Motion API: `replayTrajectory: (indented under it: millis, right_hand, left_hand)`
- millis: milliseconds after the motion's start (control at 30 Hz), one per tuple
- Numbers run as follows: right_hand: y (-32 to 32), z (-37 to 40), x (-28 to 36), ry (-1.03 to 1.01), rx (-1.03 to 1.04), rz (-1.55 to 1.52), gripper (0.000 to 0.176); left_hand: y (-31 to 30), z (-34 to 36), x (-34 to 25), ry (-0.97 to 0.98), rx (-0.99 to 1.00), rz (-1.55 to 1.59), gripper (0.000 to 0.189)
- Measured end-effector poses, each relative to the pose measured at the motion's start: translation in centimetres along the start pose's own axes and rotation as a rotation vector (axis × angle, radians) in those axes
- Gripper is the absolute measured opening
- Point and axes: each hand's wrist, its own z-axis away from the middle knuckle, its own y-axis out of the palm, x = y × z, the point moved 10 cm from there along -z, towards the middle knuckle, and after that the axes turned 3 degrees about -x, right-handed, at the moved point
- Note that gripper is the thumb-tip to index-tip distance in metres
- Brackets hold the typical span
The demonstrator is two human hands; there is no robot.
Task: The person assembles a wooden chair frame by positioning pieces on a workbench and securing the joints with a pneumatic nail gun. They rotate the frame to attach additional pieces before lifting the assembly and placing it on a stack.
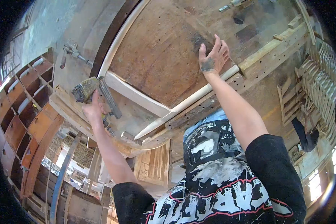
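Note:
My left hand grips a nail gun, its long dark magazine angled over a pale wooden strip. My right hand holds nothing; its fingers are apart and slightly bent above the far right part of a brown wooden board. Under my right wrist passes a rounded light wooden rail, which runs along the near side of the board and meets the strip. Another pale rail curves along the board's left side, with a dark curved strip outside it.
A metal clamp lies on the bench at left. Along the near edge runs a timber beam with drilled holes. Shelving compartments stand at far left, wooden slats at right. More hardware sits at the back.

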Motion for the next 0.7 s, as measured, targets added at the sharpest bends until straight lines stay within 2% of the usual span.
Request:
replayTrajectory:
  millis: [100,167,200,267,333,400,467,533,633,700]
  right_hand:
    - [-0.3,0.3,0.2,-0.004,0.021,-0.006,0.070]
    - [-0.1,0.1,-0.1,0.017,0.051,-0.009,0.072]
    - [0.0,0.1,-0.1,0.035,0.093,-0.015,0.073]
    - [-0.2,0.0,0.2,0.051,0.099,-0.052,0.076]
    - [-0.3,0.0,-0.1,0.070,0.101,-0.108,0.076]
    - [-0.7,-0.2,0.0,0.089,0.122,-0.144,0.075]
    - [0.1,0.0,-0.7,0.099,0.168,-0.188,0.075]
    - [-1.1,-1.7,-0.9,0.051,0.218,-0.281,0.067]
    - [-1.1,-6.9,-3.8,-0.229,0.399,-0.736,0.051]
    - [-4.6,-15.2,-8.8,-0.338,0.150,-0.704,0.041]
  left_hand:
    - [-0.5,-0.9,0.7,0.030,-0.038,-0.290,0.040]
    - [0.6,1.1,-2.4,0.119,-0.053,-0.357,0.047]
    - [1.0,3.9,-5.3,0.198,-0.058,-0.344,0.050]
    - [2.4,7.1,-7.2,0.326,-0.038,-0.258,0.048]
    - [6.2,10.5,-7.9,0.284,0.088,-0.164,0.046]
    - [10.0,13.9,-8.3,0.132,0.247,-0.225,0.043]
    - [13.3,18.4,-12.7,0.230,0.314,-0.197,0.040]
    - [16.0,20.5,-12.6,0.137,0.383,-0.311,0.039]
    - [17.0,23.0,-15.4,0.143,0.291,-0.479,0.042]
    - [17.5,23.4,-16.0,0.160,0.243,-0.513,0.041]
